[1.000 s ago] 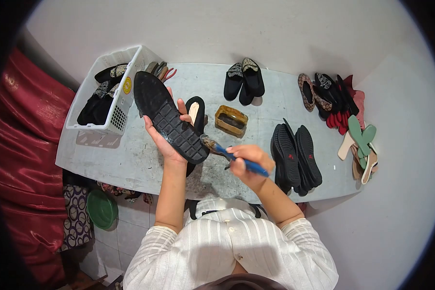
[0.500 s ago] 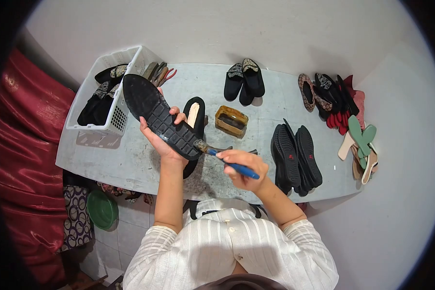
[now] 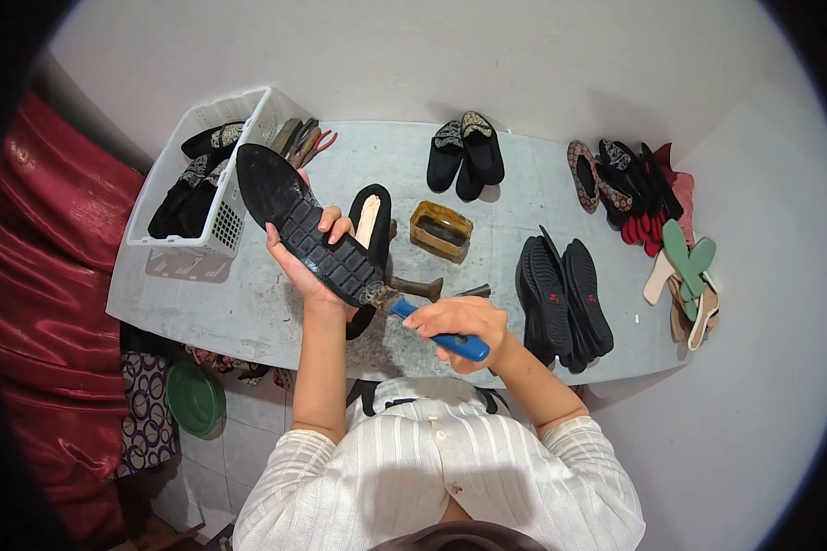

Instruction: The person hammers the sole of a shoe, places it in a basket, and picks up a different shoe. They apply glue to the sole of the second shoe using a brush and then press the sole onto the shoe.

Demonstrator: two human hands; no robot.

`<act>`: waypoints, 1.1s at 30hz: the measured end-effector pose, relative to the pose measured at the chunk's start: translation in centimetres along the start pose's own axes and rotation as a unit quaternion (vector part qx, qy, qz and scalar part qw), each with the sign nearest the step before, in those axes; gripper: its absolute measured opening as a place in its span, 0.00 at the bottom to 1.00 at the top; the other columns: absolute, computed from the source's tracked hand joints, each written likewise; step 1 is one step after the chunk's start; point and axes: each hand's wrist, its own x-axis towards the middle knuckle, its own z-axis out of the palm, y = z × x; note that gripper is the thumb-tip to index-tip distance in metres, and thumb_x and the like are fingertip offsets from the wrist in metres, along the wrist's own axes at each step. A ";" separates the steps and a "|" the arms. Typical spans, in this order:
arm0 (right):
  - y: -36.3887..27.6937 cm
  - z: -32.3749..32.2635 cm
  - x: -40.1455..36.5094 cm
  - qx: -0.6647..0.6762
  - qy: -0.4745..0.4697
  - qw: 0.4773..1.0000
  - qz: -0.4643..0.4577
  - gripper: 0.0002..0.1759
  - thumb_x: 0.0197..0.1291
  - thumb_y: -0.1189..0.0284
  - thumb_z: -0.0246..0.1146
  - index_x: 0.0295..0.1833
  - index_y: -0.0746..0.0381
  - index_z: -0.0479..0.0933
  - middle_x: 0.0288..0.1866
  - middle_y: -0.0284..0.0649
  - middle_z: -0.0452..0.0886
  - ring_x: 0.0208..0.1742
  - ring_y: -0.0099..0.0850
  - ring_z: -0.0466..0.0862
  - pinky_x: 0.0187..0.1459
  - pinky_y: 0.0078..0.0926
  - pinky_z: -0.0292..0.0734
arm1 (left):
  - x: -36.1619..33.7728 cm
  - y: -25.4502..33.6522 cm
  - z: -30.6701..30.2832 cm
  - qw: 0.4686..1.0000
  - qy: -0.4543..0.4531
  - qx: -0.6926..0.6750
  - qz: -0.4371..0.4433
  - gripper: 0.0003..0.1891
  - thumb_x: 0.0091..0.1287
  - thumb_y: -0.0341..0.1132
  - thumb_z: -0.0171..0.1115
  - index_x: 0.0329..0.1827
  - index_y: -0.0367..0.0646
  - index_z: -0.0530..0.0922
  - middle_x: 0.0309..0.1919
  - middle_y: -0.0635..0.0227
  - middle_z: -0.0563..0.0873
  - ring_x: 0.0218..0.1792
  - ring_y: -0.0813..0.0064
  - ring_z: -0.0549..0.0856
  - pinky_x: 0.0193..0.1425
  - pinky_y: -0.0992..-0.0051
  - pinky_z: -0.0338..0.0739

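Note:
My left hand (image 3: 317, 266) grips a black shoe sole (image 3: 294, 207) from below and the side, with its gridded face turned up toward me. The sole is tilted, heel end nearest my right hand. In my right hand (image 3: 459, 326) is a blue-handled brush (image 3: 464, 346), its bristles touching the heel end of the sole. Behind the sole, partly hidden, lies a black shoe (image 3: 381, 216) with a pale insole. Beyond my right hand stands a yellowish rectangular container (image 3: 441, 230) with dark contents.
A white basket (image 3: 230, 216) of black shoes stands at left, with pliers (image 3: 317, 145) beside it. Black shoes (image 3: 466, 156) sit at the back. Ridged black soles (image 3: 560, 303), patterned shoes (image 3: 620, 174) and green insoles (image 3: 685, 253) lie to the right. A metal tool (image 3: 418, 287) rests behind the brush.
My right hand and the brush have shifted slightly left and down, with the bristles now at the sole's heel edge. The sole has barely moved in my left hand.

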 end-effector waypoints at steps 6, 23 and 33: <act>0.9 -0.6 0.3 -0.005 0.040 0.999 -0.015 0.13 0.44 0.81 0.66 0.39 0.66 0.76 0.39 0.47 0.83 0.37 0.40 0.85 0.38 0.28 0.80 | -0.3 -0.6 1.1 0.999 0.025 -0.033 -0.006 0.35 0.63 0.48 0.51 0.71 0.44 0.56 0.69 0.75 0.66 0.28 0.79 0.65 0.29 0.83 0.65; -0.4 -0.7 0.3 0.082 0.265 0.955 0.106 0.07 0.63 0.79 0.54 0.45 0.72 0.69 0.44 0.53 0.79 0.23 0.22 0.79 0.23 0.16 0.75 | -0.9 -1.0 -0.9 0.998 0.029 0.056 0.003 0.35 0.61 0.61 0.48 0.71 0.60 0.57 0.60 0.69 0.72 0.57 0.65 0.74 0.53 0.61 0.76; 0.3 1.2 -0.7 -0.107 0.224 0.962 0.114 0.06 0.55 0.79 0.62 0.38 0.66 0.73 0.29 0.41 0.83 0.26 0.24 0.83 0.30 0.19 0.78 | -1.0 -1.1 -1.1 0.998 -0.038 0.055 -0.012 0.33 0.64 0.57 0.43 0.73 0.61 0.53 0.71 0.85 0.60 0.59 0.61 0.75 0.54 0.61 0.78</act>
